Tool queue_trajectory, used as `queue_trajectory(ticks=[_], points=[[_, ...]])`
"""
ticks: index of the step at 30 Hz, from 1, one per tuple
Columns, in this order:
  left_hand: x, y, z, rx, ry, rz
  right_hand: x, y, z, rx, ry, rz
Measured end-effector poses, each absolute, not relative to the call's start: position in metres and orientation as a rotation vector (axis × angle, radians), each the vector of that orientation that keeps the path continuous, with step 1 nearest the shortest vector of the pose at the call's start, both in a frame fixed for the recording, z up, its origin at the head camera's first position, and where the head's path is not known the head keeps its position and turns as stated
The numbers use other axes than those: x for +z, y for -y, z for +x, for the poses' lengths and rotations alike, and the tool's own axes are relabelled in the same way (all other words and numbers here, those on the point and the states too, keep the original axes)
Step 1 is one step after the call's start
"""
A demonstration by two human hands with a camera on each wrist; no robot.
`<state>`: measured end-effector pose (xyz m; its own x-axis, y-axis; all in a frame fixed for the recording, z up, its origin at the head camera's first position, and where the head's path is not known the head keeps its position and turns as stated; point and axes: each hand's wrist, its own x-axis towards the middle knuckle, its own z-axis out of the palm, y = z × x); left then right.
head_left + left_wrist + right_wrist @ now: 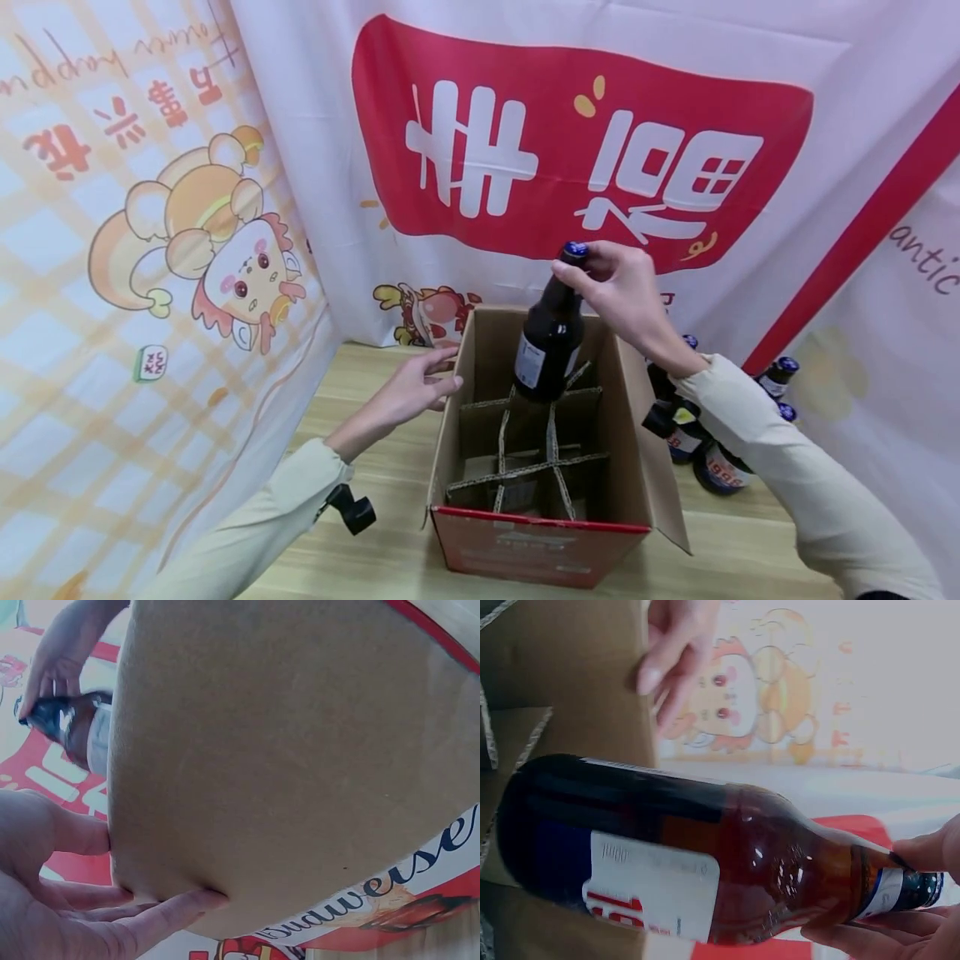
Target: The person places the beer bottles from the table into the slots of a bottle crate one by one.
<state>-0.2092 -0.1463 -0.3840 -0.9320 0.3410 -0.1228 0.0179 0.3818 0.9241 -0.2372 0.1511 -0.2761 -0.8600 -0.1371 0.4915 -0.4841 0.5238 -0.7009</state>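
My right hand (618, 283) pinches a dark brown beer bottle (551, 342) by its neck, just under the blue cap. The bottle hangs slightly tilted, its base low over the far part of an open cardboard box (540, 554). Crossed cardboard dividers (517, 473) split the box's inside into compartments. In the right wrist view, the bottle (682, 855) shows a white label. My left hand (411, 387) touches the box's left side at the upper edge. In the left wrist view, its extended fingers (165, 915) lie against the brown cardboard, with the thumb at the edge.
Several more bottles (720, 467) stand on the wooden table (375, 546) to the right of the box, partly hidden by my right arm. An open flap (671, 492) sticks out on the box's right side. Printed curtains (315, 108) enclose the back and sides.
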Motion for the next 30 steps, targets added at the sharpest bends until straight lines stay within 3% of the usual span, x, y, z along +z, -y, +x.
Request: queue_trajectory(ticks=[14, 30], points=[[-0.391, 0.147, -0.21, 1.63, -2.34, 0.352, -0.318, -0.113, -0.283, 1.457, 2.463, 0.539], [-0.39, 0.146, -0.209, 1.658, -2.332, 0.282, -0.404, -0.079, -0.308, 1.102, 2.849, 0.887]])
